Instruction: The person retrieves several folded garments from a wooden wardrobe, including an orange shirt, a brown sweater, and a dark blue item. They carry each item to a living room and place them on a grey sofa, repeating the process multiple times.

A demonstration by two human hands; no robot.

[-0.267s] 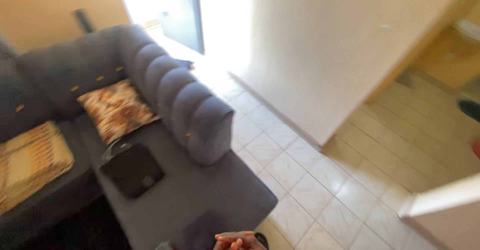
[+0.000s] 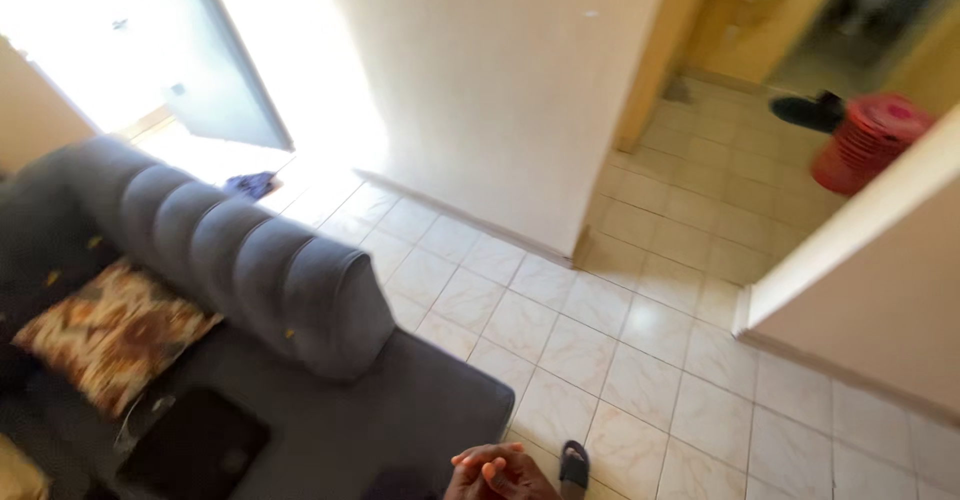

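Currently only one hand (image 2: 500, 472) is in view, at the bottom edge of the frame, just off the front corner of the grey sofa (image 2: 260, 290). Which hand it is cannot be determined. Its fingers are curled together; whether they clamp anything cannot be told, as the palm is cut off by the frame edge.

Nearest item: a dark slipper (image 2: 574, 465), on the tiled floor (image 2: 620, 350) just beside the hand and close to the sofa's front corner. Judged handling: light, flexible, non-fragile. Grip point: the strap or the edge of the sole.

On the sofa seat lies a flat black case (image 2: 195, 445), near the patterned cushion (image 2: 110, 335) that leans on the tufted backrest. The case probably handles as a stiff, thin item; take hold at a long edge. The cushion is soft and light.

Packages, labels, signs: none legible. Far from the sofa, beyond the wall corner, stands a stack of red round basins (image 2: 865, 140), with a dark shoe (image 2: 808, 112) beside it.
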